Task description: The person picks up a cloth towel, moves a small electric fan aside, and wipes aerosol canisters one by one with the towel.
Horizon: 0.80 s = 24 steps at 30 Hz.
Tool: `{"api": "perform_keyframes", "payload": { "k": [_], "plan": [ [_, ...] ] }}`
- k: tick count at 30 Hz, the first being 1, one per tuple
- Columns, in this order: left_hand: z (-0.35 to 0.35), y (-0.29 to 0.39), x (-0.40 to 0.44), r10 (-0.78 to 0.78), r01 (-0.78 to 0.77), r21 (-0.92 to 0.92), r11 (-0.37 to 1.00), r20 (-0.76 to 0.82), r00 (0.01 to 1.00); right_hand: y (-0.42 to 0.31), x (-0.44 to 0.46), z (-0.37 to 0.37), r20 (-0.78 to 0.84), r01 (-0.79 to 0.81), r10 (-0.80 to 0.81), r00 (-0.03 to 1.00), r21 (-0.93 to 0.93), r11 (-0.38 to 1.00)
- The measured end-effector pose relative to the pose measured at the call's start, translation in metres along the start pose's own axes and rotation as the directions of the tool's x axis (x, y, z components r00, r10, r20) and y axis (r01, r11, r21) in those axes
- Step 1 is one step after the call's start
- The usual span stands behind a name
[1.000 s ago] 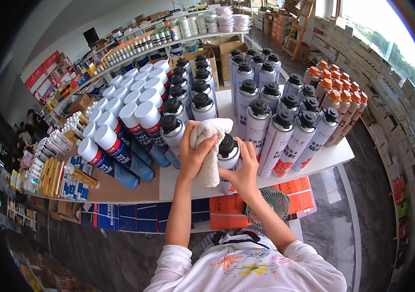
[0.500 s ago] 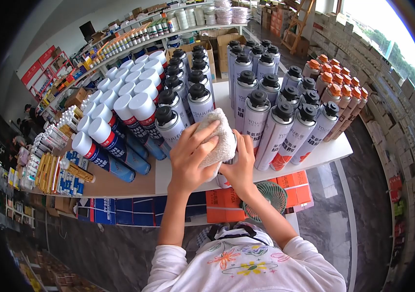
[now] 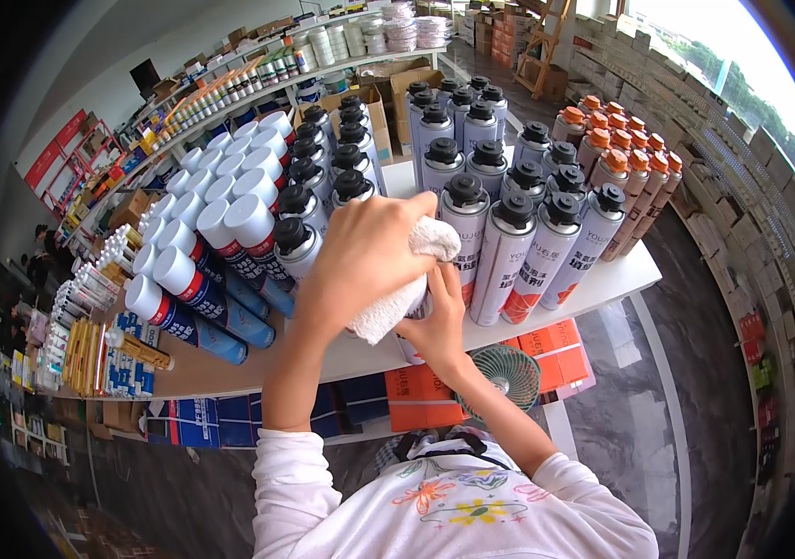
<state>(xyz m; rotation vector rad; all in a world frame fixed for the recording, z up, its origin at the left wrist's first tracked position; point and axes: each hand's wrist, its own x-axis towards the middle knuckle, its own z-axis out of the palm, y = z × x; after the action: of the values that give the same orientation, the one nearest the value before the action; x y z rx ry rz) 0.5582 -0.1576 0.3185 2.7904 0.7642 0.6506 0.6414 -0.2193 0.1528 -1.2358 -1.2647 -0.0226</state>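
My left hand point(image 3: 367, 250) is closed around a white terry cloth point(image 3: 386, 309), its knuckles up and the cloth poking out on both sides. The cloth lies against the upper part of a white spray foam can point(image 3: 410, 352); most of that can is hidden behind my hands. Wrapped round the can's side is my right hand point(image 3: 438, 328), just below the cloth. White foam cans with black caps point(image 3: 514, 212) stand upright in a group close to the right. More black-capped cans point(image 3: 295, 238) form rows on the left.
Blue cans with white lids point(image 3: 176, 270) fill the table's left part. Orange-capped cans point(image 3: 616, 163) stand at the far right. Below the white table edge point(image 3: 602, 291) are orange boxes point(image 3: 416, 396) and a green round fan or basket point(image 3: 502, 380). Stocked shelves point(image 3: 341, 63) line the back.
My left hand has turned over and moved across the can's top with the cloth, back of the hand now upward. My right hand keeps its hold. The view has shifted slightly.
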Motion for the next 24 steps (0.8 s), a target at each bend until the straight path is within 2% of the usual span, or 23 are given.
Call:
{"api": "perform_keyframes", "payload": {
  "k": [3, 4, 6, 7, 9, 11, 13, 14, 15, 18, 19, 21, 23, 24],
  "plan": [
    [-0.001, -0.028, 0.008, -0.051, 0.091, -0.311, 0.946, 0.136, 0.989, -0.004, 0.001, 0.0, -0.01, -0.022, 0.022, 1.0, 0.001, 1.0],
    [0.004, -0.037, 0.007, -0.048, 0.089, -0.309, 0.947, 0.137, 0.989, -0.003, 0.001, 0.001, -0.016, -0.018, 0.018, 1.0, -0.007, 1.0],
    [0.016, -0.053, 0.005, -0.028, 0.07, -0.637, 0.768, 0.076, 0.997, -0.001, 0.001, 0.003, -0.04, 0.005, -0.006, 0.999, -0.01, 1.0],
    [0.022, -0.057, 0.002, -0.026, 0.069, -0.636, 0.769, 0.076, 0.997, -0.001, 0.001, 0.003, -0.042, 0.005, -0.006, 0.999, -0.011, 1.0],
    [0.032, -0.061, -0.011, -0.176, 0.094, -0.827, 0.555, -0.006, 0.984, 0.0, 0.002, 0.003, -0.054, 0.028, -0.029, 0.998, -0.014, 0.999],
    [0.042, -0.062, -0.024, -0.209, 0.067, -0.832, 0.551, -0.06, 0.976, 0.0, 0.004, 0.002, -0.052, 0.022, -0.022, 0.998, -0.015, 1.0],
    [0.053, -0.054, -0.038, -0.415, 0.005, -0.938, 0.346, -0.149, 0.897, -0.001, 0.003, 0.001, -0.04, 0.013, -0.014, 0.999, -0.018, 1.0],
    [0.06, -0.053, -0.044, -0.469, -0.016, -0.956, 0.294, -0.159, 0.869, -0.002, 0.004, 0.0, -0.03, 0.01, -0.011, 0.999, -0.029, 1.0],
    [0.064, -0.054, -0.051, -0.472, -0.016, -0.956, 0.294, -0.16, 0.867, -0.003, 0.004, -0.001, -0.02, 0.01, -0.011, 1.0, -0.041, 0.999],
    [0.072, -0.063, -0.072, -0.51, -0.062, -0.888, 0.456, -0.318, 0.799, -0.007, 0.005, -0.003, -0.009, -0.005, 0.004, 1.0, -0.039, 0.999],
    [0.072, -0.065, -0.077, -0.508, -0.065, -0.886, 0.46, -0.323, 0.798, -0.009, 0.007, -0.001, -0.01, -0.021, 0.021, 1.0, -0.035, 0.999],
    [0.066, -0.065, -0.089, -0.492, -0.08, -0.751, 0.655, -0.505, 0.709, -0.009, 0.005, 0.001, -0.027, -0.027, 0.027, 0.999, 0.0, 1.0],
    [0.059, -0.061, -0.095, -0.476, -0.089, -0.699, 0.71, -0.569, 0.671, -0.005, 0.005, 0.002, -0.038, -0.029, 0.03, 0.999, 0.034, 0.999],
    [0.055, -0.063, -0.099, -0.353, -0.126, -0.598, 0.791, -0.616, 0.705, -0.001, 0.005, 0.001, -0.027, -0.018, 0.02, 0.999, 0.065, 0.998]
  ]
}}
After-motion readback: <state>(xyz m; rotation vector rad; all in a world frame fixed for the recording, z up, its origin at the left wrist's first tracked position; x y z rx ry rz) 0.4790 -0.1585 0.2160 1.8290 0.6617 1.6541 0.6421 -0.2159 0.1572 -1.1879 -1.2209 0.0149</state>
